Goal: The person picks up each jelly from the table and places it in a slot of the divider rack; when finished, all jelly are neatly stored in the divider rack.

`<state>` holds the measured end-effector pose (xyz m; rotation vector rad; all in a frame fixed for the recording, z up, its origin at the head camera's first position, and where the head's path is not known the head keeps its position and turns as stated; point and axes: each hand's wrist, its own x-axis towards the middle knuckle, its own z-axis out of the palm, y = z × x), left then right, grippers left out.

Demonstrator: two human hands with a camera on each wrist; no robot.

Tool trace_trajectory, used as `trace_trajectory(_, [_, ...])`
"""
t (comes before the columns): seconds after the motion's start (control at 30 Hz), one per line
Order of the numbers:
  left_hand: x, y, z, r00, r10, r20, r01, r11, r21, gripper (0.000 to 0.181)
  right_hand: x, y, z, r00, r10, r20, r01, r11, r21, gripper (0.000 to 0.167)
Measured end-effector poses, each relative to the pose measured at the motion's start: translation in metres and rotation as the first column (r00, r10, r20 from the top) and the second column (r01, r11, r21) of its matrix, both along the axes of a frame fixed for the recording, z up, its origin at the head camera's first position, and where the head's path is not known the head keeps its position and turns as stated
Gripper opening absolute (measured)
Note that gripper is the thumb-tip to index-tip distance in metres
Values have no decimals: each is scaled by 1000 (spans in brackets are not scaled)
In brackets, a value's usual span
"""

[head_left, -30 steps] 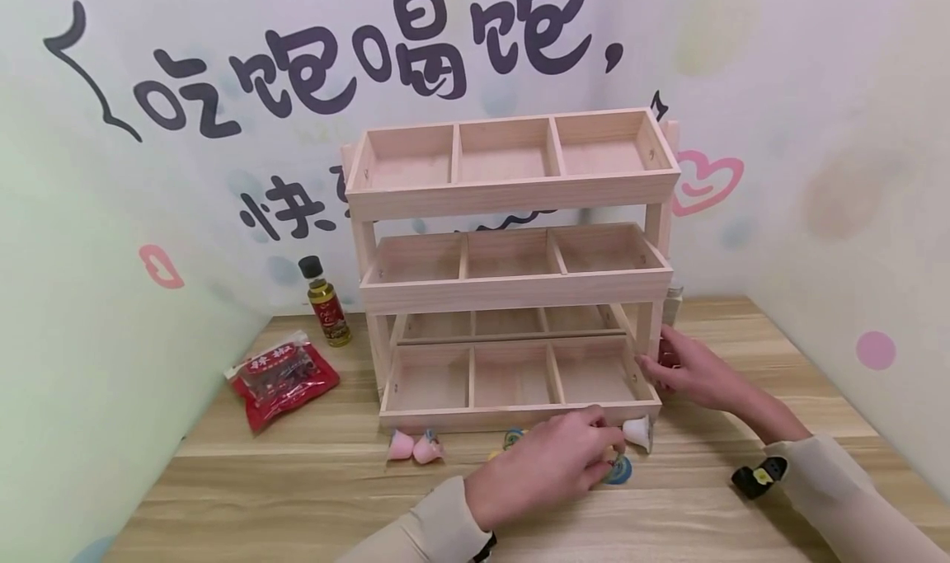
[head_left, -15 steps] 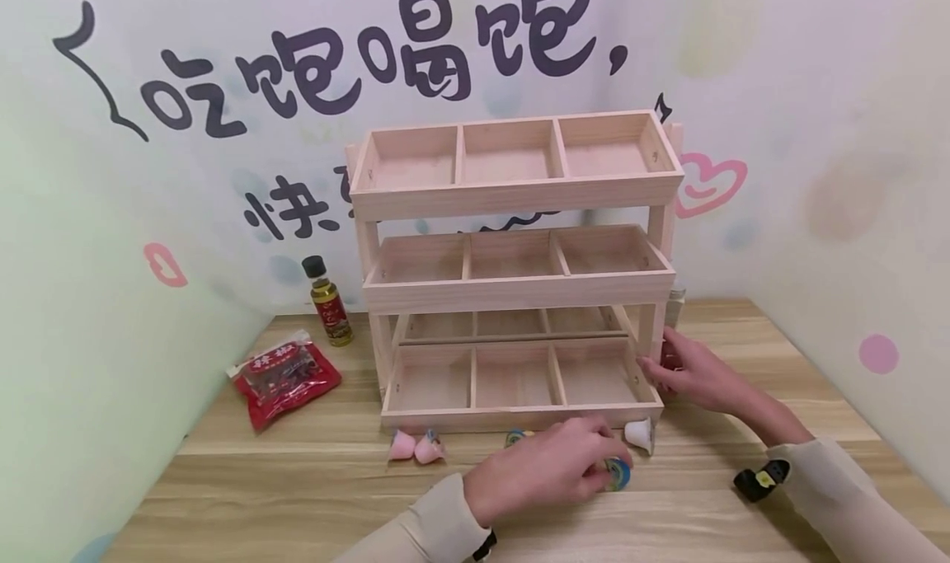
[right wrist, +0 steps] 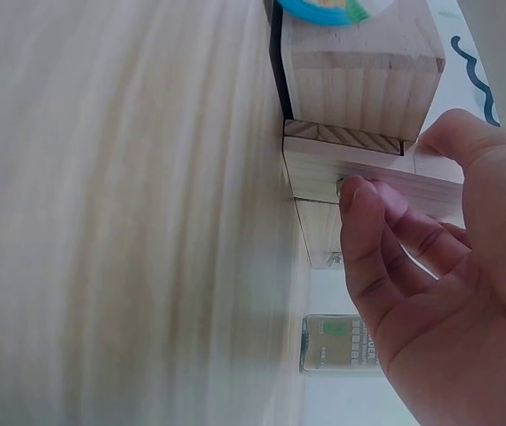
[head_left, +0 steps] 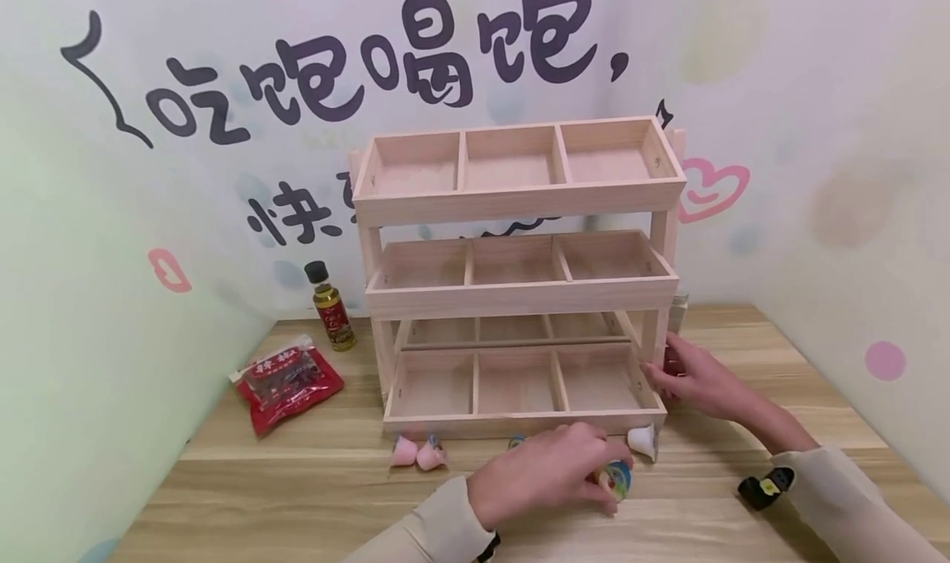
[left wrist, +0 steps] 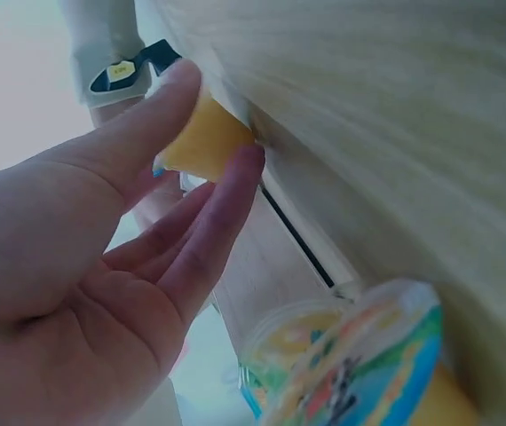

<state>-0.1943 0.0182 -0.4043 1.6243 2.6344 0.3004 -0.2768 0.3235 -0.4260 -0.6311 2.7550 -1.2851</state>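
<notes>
On the near side of the wood-grain desk (head_left: 594, 538), the apparent step is picking up a blue-lidded plastic cup with orange contents (head_left: 616, 480); the next move likely requires a firm lift. Left hand (head_left: 545, 474): thumb and fingers pinch the cup. Beyond, right hand (head_left: 698, 375): bent fingers touch the pale wooden tiered rack (head_left: 519, 299); grip cannot be determined.

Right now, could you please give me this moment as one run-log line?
Left hand: pinches orange plastic cup with blue-edged lid | Right hand: touches pale wooden tiered rack | White tapered plastic cup: lies on wood-grain table
</notes>
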Motion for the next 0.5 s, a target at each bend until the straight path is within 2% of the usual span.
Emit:
trace_trajectory(0.13, [-5,-1,4,1000,-6,-4,6,1000,18,40,0,0,0,1000,-1,6,1,1000,-3,70])
trace_trajectory(0.27, [-14,-5,11,998,-8,54,1,992,124,43,0,0,-1,1000,1,-2,-1,1000,-8,70])
trace_trajectory(0.37, [-23,-8,20,994,-6,114,-21,973,232,44,0,0,-2,1000,5,-16,-5,1000,-11,69])
trace_trajectory(0.5, [-39,-11,28,988,59,143,-103,941,321,47,-1,1,-3,999,8,-32,-8,1000,-21,65])
